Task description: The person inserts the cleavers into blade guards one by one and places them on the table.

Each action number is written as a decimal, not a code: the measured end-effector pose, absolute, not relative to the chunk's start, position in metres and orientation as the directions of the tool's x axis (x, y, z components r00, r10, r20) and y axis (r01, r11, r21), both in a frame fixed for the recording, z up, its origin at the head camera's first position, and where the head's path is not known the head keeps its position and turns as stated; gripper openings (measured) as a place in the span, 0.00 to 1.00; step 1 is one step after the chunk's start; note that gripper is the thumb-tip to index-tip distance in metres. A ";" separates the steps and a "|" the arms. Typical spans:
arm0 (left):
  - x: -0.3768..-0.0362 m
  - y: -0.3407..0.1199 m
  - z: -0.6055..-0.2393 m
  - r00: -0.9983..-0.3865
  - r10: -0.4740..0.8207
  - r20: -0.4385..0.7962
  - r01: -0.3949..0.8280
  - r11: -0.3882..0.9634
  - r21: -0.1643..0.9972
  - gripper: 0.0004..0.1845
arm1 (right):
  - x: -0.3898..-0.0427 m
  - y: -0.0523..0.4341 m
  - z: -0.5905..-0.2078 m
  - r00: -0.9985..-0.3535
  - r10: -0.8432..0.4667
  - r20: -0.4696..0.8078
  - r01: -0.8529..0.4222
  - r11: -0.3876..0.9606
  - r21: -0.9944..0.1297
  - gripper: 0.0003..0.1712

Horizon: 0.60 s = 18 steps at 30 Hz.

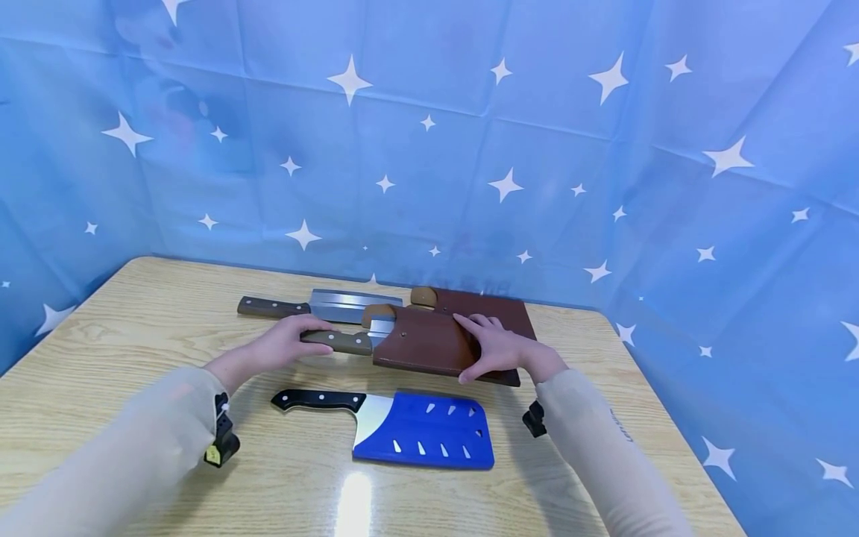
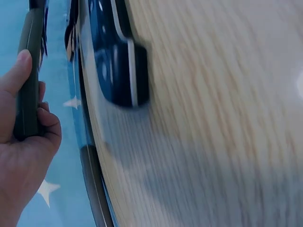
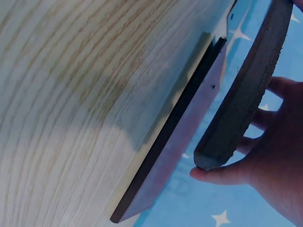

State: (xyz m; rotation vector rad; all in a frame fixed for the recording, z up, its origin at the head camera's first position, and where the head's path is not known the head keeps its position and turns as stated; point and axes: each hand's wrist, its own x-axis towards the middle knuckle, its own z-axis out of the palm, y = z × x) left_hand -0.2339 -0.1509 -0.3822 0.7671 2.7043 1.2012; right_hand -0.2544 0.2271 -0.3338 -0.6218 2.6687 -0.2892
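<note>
Gripping wood-handled cleaver (image 1: 349, 341), left hand (image 1: 285, 347), right hand (image 1: 493, 348) holding brown leather sheath (image 1: 426, 343)

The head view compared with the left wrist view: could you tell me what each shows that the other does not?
Only the head view shows the right hand holding the brown leather sheath, the blue guard on the black-handled cleaver, and a second brown-handled cleaver behind. Only the left wrist view shows, close up, the thumb and curled fingers wrapped round the handle. Both show the left hand gripping the brown knife handle, the black cleaver handle and the wooden table.
</note>
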 end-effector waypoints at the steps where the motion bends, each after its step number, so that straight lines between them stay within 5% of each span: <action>1: -0.234 -0.150 -0.382 -0.870 0.478 0.121 0.409 0.563 0.718 0.23 | -0.255 0.227 -0.334 -0.828 -0.462 -0.319 -0.383 0.880 -0.281 0.66; 18: -0.233 -0.139 -0.380 -0.864 0.493 0.105 0.403 0.550 0.731 0.23 | -0.252 0.219 -0.336 -0.803 -0.524 -0.285 -0.453 0.847 -0.280 0.66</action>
